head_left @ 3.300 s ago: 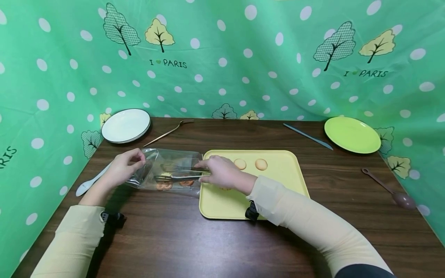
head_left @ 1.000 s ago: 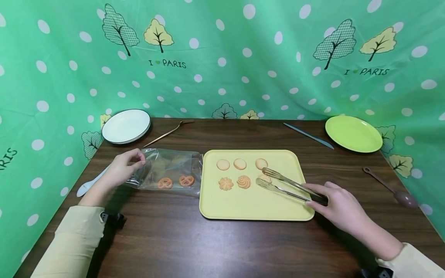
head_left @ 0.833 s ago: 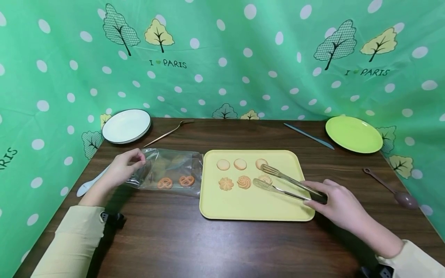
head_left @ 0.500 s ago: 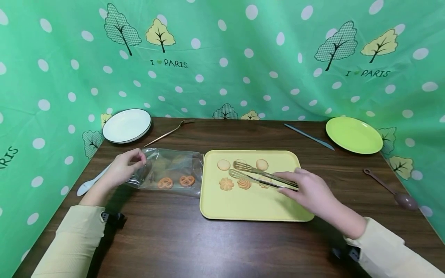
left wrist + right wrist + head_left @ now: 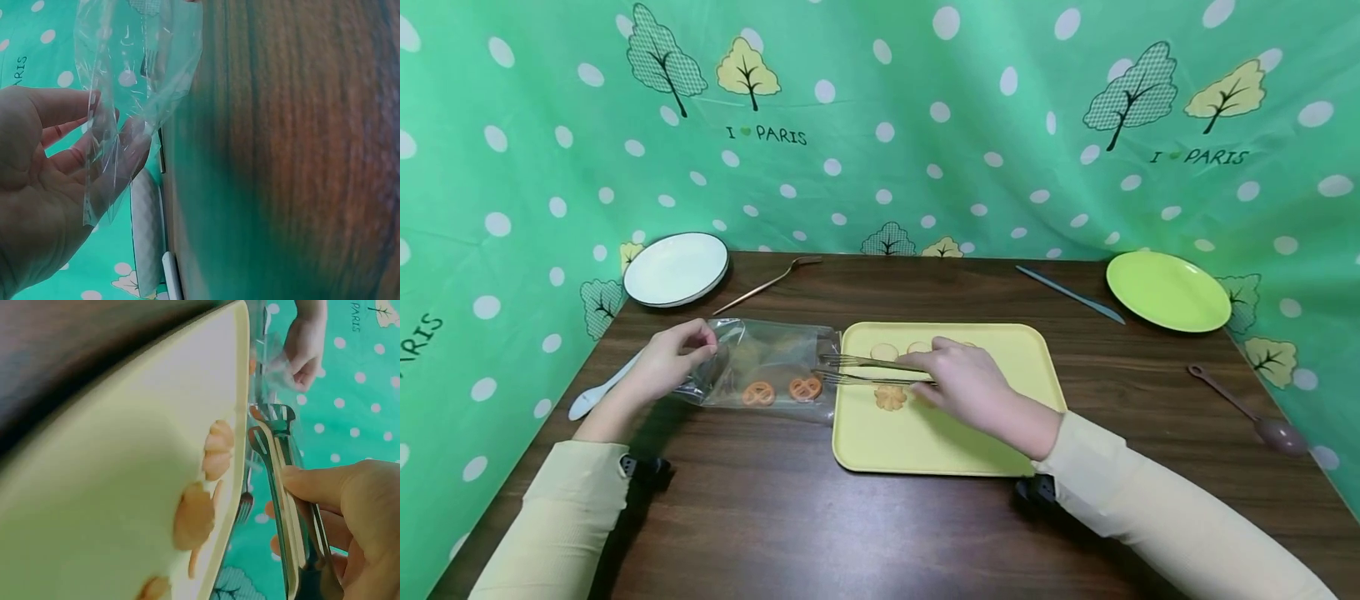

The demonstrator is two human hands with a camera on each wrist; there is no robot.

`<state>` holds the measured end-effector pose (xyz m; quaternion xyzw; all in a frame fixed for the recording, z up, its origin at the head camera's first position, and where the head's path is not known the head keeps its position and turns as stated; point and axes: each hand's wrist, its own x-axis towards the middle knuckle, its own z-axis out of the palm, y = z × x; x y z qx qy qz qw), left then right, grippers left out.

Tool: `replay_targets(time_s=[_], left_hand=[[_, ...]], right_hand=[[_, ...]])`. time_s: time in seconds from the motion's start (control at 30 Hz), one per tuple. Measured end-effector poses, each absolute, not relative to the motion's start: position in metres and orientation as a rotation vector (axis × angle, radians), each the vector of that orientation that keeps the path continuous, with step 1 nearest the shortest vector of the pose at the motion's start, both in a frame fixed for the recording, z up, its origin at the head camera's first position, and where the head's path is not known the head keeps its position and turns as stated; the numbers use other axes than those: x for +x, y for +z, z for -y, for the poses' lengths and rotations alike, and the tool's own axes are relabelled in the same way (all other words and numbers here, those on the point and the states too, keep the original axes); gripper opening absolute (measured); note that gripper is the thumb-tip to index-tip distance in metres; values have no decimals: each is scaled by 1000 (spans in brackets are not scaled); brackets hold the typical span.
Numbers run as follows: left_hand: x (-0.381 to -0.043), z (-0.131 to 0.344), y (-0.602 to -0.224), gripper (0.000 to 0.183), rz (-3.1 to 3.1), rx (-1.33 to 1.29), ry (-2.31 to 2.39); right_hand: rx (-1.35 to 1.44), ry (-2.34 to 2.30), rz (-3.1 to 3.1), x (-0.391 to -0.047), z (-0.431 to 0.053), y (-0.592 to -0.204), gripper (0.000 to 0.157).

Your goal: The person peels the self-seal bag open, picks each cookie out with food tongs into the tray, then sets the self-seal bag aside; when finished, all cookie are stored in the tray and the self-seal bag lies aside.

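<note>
My left hand (image 5: 694,347) pinches the left end of a clear plastic bag (image 5: 771,360) lying on the table; two pretzel-shaped cookies (image 5: 781,390) lie inside it. The left wrist view shows those fingers (image 5: 94,144) holding the film of the bag (image 5: 134,69). My right hand (image 5: 936,375) grips metal tongs (image 5: 868,371) over the yellow tray (image 5: 955,437). The tong tips stand apart at the bag's mouth with nothing between them. Round cookies (image 5: 883,352) and a flower cookie (image 5: 891,397) lie on the tray. In the right wrist view the tongs (image 5: 281,487) run past the tray's cookies (image 5: 215,447).
A white plate (image 5: 675,268) and a copper fork (image 5: 767,283) sit at the back left, with a white spoon (image 5: 597,392) by my left wrist. A grey knife (image 5: 1070,293), a green plate (image 5: 1168,290) and a brown spoon (image 5: 1247,408) lie on the right. Green curtains wall the table.
My right hand has carried the tongs leftwards from the tray's right side to the bag's mouth, leaving a cookie on the tray. My left hand and the bag have stayed put.
</note>
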<state>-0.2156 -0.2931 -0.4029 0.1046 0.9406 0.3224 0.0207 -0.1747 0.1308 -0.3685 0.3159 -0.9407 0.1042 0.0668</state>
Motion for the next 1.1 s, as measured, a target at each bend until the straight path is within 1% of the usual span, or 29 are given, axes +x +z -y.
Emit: replay_targets(time_s=[0.3, 0.73, 1.1], left_hand=[[-216, 291, -402, 7, -2907, 282, 1003], [-217, 294, -402, 10, -2905, 313, 1010], [-216, 295, -402, 8, -2905, 299, 1006]], right_hand=[[1038, 387, 2909, -179, -109, -375, 41], [1073, 417, 2851, -178, -97, -390, 36], [1013, 480, 2867, -177, -98, -387, 38]])
